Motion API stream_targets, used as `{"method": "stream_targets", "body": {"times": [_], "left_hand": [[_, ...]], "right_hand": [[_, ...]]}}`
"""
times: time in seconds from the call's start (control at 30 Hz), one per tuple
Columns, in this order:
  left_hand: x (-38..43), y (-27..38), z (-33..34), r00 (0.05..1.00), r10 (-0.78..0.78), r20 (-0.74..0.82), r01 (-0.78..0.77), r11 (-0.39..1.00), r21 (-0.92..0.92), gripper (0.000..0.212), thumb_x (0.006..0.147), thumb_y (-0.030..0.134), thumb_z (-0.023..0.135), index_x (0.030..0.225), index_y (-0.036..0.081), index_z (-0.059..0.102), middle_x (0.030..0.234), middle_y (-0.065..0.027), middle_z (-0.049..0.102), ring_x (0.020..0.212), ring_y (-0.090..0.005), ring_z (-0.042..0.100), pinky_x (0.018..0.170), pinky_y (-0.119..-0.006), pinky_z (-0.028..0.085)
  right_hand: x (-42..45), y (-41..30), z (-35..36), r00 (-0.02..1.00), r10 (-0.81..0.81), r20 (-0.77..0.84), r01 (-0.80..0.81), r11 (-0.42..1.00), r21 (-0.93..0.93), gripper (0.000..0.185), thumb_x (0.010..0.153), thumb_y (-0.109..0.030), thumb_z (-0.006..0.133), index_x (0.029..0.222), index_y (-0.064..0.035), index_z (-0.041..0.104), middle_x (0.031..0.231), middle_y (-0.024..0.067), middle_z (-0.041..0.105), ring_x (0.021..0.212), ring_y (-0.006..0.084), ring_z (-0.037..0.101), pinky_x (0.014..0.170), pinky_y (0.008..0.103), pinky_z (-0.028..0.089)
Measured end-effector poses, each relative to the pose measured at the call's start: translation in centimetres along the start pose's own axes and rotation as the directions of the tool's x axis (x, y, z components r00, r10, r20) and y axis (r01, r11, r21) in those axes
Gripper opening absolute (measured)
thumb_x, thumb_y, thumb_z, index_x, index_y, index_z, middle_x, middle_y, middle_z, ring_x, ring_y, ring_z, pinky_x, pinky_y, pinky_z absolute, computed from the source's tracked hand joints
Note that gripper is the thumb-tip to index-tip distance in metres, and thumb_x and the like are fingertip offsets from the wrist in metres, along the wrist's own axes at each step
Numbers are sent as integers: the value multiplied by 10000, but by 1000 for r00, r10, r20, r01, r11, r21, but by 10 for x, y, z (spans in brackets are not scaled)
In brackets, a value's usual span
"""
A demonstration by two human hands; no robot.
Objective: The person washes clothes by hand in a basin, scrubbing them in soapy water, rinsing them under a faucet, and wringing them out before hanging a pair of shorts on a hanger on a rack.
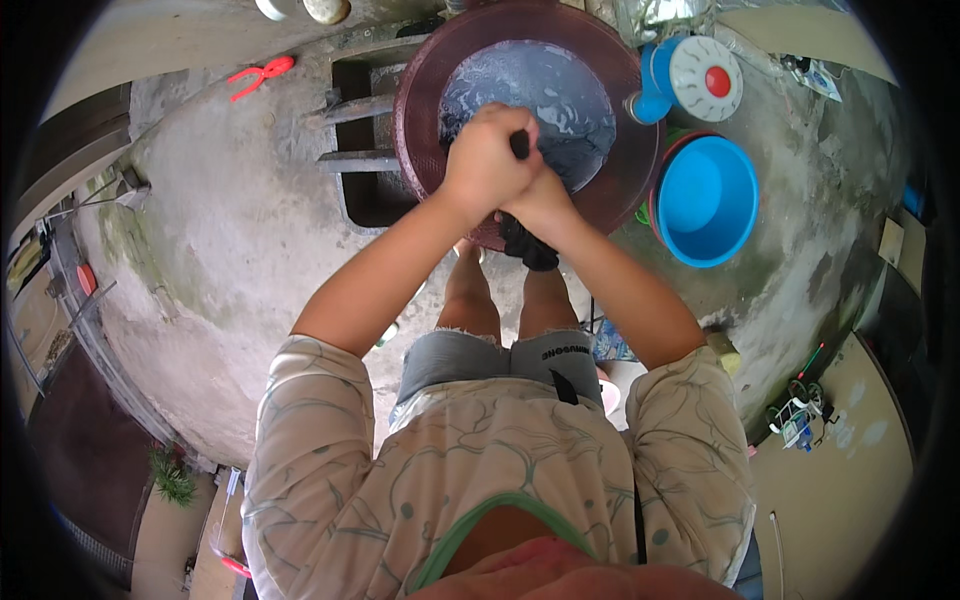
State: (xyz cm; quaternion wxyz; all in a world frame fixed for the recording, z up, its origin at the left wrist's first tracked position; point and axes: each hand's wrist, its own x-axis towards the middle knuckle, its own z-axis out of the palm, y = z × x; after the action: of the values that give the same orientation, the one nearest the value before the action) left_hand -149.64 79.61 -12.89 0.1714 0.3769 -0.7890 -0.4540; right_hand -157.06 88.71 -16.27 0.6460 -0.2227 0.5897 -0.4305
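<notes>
Both my hands are clasped together above the near half of a large dark red plastic basin (637, 161). My left hand (541, 201) and my right hand (491, 161) are closed around a twisted black cloth (529, 244), one end of which shows above the fingers while the rest hangs below my left hand at the basin's near rim. Inside the basin, sudsy grey water (525, 79) surrounds more dark cloth (589, 150), partly under the surface. My fingers hide part of the held cloth and of the basin.
A bright blue basin (709, 202) stands at the right, below a blue and white container with a red centre (705, 79). Left of the large basin is a dark rectangular trough (371, 210) with crossbars. Red tongs or pliers (262, 75) lie on the concrete, upper left.
</notes>
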Motion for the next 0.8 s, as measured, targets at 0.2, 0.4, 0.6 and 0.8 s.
{"method": "stream_targets", "body": {"times": [0.2,0.4,0.6,0.8], "left_hand": [[-3,23,-10,995,93,-36,-98,967,-234,185,724,148,684,831,23,601,773,-123,594,785,-292,570,742,-339,457],[5,26,-9,999,-46,-1,45,988,-149,277,814,239,619,723,-20,585,690,-153,569,686,-322,552,663,-359,443],[10,17,8,989,-137,-54,142,984,106,269,841,271,555,766,25,634,737,-156,604,770,-337,588,684,-404,473],[13,10,-4,999,20,-47,-26,990,-141,341,837,322,571,1050,55,576,1043,-151,563,1005,-308,526,867,-371,412]], "right_hand": [[-17,-12,-4,981,-189,38,182,974,137,712,593,-90,746,1207,1,398,1149,99,517,1063,191,509,893,339,419],[-10,-16,-6,990,-133,56,132,991,14,724,609,-129,769,1220,8,405,1157,114,524,1107,221,501,913,334,405],[5,-6,-11,988,-148,-52,122,933,-339,610,660,-286,741,1159,-24,506,1060,175,612,1004,300,591,833,362,454],[4,-9,-10,956,-256,-145,231,958,-169,549,688,-228,724,1142,-8,505,990,131,622,940,287,606,821,361,467]]}}
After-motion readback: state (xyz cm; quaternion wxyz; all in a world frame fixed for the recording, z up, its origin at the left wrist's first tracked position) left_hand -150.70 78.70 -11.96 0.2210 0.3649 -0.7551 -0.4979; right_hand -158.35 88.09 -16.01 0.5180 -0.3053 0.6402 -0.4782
